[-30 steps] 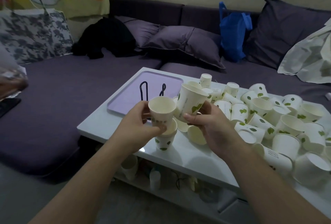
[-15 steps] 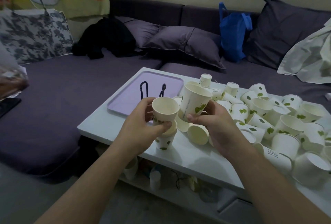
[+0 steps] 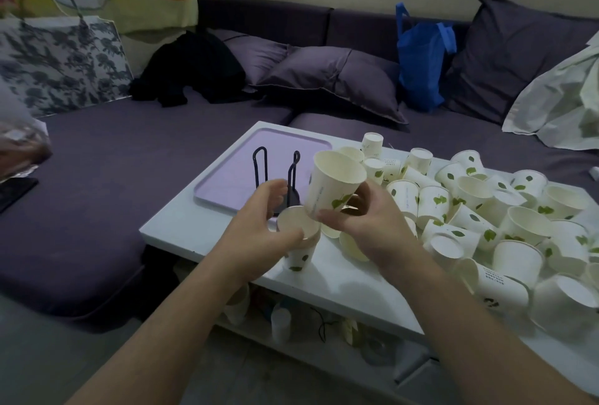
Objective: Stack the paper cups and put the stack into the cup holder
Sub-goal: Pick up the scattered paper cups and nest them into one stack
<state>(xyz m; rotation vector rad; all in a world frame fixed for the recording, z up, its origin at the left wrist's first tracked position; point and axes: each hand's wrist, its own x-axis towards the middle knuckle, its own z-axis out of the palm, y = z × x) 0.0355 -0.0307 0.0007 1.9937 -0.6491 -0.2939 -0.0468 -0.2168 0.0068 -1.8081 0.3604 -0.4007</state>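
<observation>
A short stack of paper cups [image 3: 299,244], white with green leaves, stands near the front left of the white table [image 3: 181,226]. My left hand [image 3: 259,232] is wrapped around the stack, thumb on the top rim. My right hand [image 3: 366,226] holds a single paper cup [image 3: 334,185] tilted, mouth up, just above and right of the stack. The black wire cup holder [image 3: 293,174] stands upright on the purple tray [image 3: 227,177] right behind my left hand. It has no cups in it, and my fingers hide part of its base.
A heap of several loose paper cups [image 3: 486,213], upright and tipped over, covers the right half of the table. Purple sofa cushions [image 3: 337,80] and a blue bag [image 3: 421,57] lie behind. A shelf under the table [image 3: 291,317] holds small items.
My left hand has lowered its cup into the cup standing on the table, making one stack. My right hand has lifted its cup slightly and brought it left, over the stack.
</observation>
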